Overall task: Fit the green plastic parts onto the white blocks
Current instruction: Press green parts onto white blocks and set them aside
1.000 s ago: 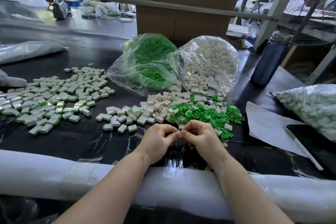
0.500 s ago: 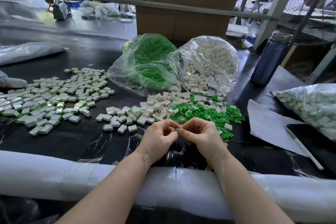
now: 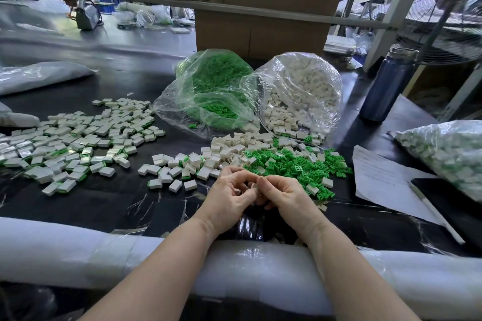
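Up close at the bench, I work over a black table [image 3: 109, 206] whose near edge is wrapped in a white foam roll [image 3: 65, 250]. Cardboard boxes [image 3: 260, 2] stand at the far side, with a standing fan [image 3: 459, 8] at far right. Two clear bags lie open toward me in the middle: the left bag of green parts [image 3: 208, 91], the right bag of white blocks [image 3: 302, 88], touching side by side. A third bag of finished blocks [image 3: 448, 154] sits at the right edge, and a dark blue bottle [image 3: 386, 86] stands upright beyond it. A sheet of paper [image 3: 380, 177] lies at right with a white pen [image 3: 438, 216] across its near corner. On the left, a wide scatter of fitted blocks [image 3: 75, 143] shows green along the edges. Just past my hands, loose white blocks [image 3: 208, 161] spread to the left and a heap of loose green plastic parts [image 3: 292, 164] lies to the right, the two piles mingling where they meet. My left hand [image 3: 229, 203] and right hand [image 3: 284, 198] meet fingertip to fingertip near the table's front edge, fingers of both curled and pinching one small piece [image 3: 257, 190] between them; it is mostly hidden, so I cannot tell whether it is a block, a green part, or both.
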`<move>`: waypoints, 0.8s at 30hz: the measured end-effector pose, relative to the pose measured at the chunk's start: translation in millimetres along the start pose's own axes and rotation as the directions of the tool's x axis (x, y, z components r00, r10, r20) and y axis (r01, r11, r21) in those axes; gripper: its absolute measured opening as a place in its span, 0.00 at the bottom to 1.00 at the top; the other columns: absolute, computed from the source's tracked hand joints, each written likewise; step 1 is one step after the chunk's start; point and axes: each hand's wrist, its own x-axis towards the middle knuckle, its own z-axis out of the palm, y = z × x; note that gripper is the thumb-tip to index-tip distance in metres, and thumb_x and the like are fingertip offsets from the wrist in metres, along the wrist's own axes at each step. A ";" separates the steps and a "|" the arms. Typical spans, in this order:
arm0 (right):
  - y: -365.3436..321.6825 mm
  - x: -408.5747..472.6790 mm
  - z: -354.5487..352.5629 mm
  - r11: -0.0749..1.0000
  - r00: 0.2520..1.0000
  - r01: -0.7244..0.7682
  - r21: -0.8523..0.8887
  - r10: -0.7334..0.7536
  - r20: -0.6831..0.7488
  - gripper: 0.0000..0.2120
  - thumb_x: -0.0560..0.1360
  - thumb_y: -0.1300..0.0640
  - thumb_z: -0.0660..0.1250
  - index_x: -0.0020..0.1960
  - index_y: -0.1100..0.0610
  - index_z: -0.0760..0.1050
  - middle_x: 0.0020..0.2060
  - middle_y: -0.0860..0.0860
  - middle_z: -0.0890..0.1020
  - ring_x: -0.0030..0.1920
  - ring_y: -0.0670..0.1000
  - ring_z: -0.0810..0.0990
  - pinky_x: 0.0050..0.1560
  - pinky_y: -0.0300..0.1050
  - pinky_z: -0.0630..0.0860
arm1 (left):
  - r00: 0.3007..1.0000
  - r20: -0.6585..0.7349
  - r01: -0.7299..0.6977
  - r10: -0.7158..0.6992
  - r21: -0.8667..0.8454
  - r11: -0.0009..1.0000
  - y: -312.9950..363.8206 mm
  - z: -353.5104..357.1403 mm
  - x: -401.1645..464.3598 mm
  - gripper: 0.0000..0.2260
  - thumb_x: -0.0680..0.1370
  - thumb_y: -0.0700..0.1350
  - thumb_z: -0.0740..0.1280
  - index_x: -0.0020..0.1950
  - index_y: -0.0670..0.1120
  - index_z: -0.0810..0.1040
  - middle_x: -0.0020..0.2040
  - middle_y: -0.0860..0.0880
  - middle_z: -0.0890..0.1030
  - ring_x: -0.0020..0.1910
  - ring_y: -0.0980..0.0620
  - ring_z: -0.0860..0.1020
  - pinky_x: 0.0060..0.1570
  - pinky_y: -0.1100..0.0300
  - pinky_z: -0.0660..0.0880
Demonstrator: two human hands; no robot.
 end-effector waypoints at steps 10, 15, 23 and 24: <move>-1.1 -2.1 -0.3 0.995 1.000 -0.016 0.095 0.015 0.010 0.05 0.76 0.61 0.64 0.44 0.58 0.78 0.32 0.51 0.79 0.34 0.45 0.76 0.35 0.34 0.72 | 0.999 0.038 -0.003 0.004 -0.029 1.000 3.9 0.1 -1.2 0.06 0.72 0.36 0.70 0.46 0.45 0.81 0.49 0.48 0.71 0.40 0.55 0.73 0.41 0.69 0.74; -1.0 -1.8 -0.8 0.996 1.000 -0.008 0.092 0.006 0.026 0.05 0.76 0.62 0.64 0.45 0.58 0.79 0.34 0.52 0.80 0.34 0.45 0.76 0.35 0.34 0.72 | 0.999 0.041 -0.002 0.004 -0.039 0.999 3.2 0.1 -1.4 0.05 0.72 0.36 0.70 0.46 0.44 0.81 0.48 0.49 0.72 0.41 0.56 0.74 0.41 0.72 0.72; -0.3 -2.1 -2.3 0.997 0.999 -0.019 0.073 0.016 0.050 0.06 0.76 0.61 0.64 0.46 0.59 0.79 0.34 0.53 0.79 0.35 0.46 0.76 0.36 0.34 0.73 | 0.999 0.046 -0.022 0.022 -0.008 1.000 2.2 -0.6 -1.1 0.07 0.72 0.36 0.70 0.44 0.47 0.81 0.47 0.49 0.73 0.42 0.56 0.76 0.43 0.73 0.72; -0.6 -2.1 -2.1 0.997 0.999 -0.017 0.075 0.013 0.049 0.06 0.76 0.60 0.64 0.46 0.59 0.79 0.34 0.53 0.78 0.34 0.46 0.75 0.36 0.34 0.72 | 0.999 0.046 -0.020 0.021 -0.004 1.000 1.9 -0.5 -1.0 0.06 0.72 0.36 0.70 0.44 0.47 0.81 0.47 0.49 0.73 0.43 0.56 0.76 0.43 0.72 0.73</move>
